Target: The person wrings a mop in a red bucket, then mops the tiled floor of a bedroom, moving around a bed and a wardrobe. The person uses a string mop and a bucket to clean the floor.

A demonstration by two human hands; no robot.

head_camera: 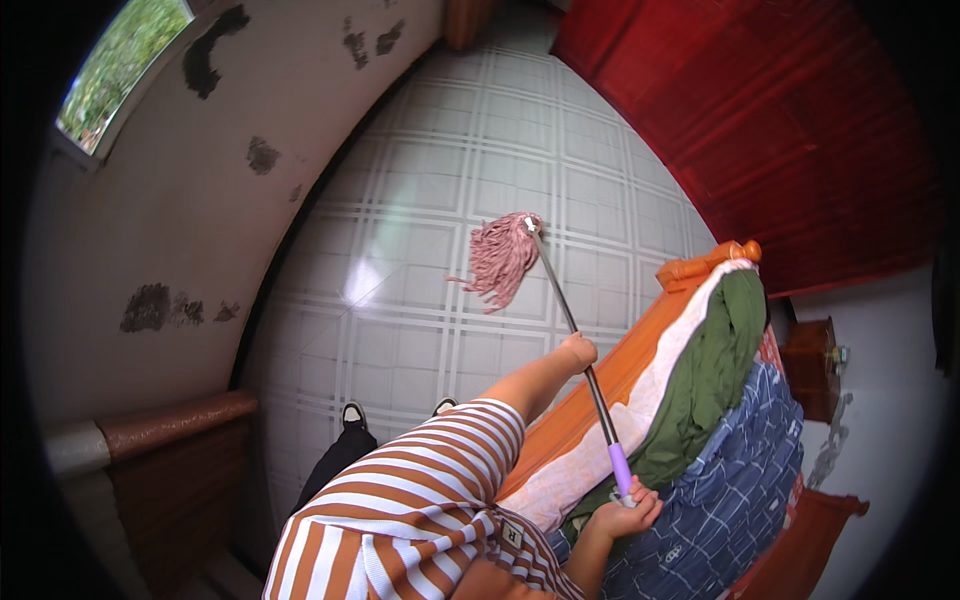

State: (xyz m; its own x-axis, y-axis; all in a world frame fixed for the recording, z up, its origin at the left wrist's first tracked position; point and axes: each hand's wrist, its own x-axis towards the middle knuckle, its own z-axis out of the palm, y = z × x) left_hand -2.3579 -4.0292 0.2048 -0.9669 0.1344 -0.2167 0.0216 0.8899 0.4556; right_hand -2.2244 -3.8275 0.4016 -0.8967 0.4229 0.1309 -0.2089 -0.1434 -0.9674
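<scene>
A string mop with a pink yarn head reaches diagonally over the grey tiled floor. Its strands fan out to the left from a white clip at the end of the metal shaft. Midway along that shaft, my left hand is wrapped around it, the arm stretched across in a brown-and-white striped sleeve. My right hand grips the top end of the handle, just below the purple sleeve. Its palm is partly turned up, and it is close to the bed.
A wooden bed with a green cover and a blue checked quilt lies at right. A red curtain-like cloth hangs beyond. The stained wall bounds the left; brown furniture stands lower left.
</scene>
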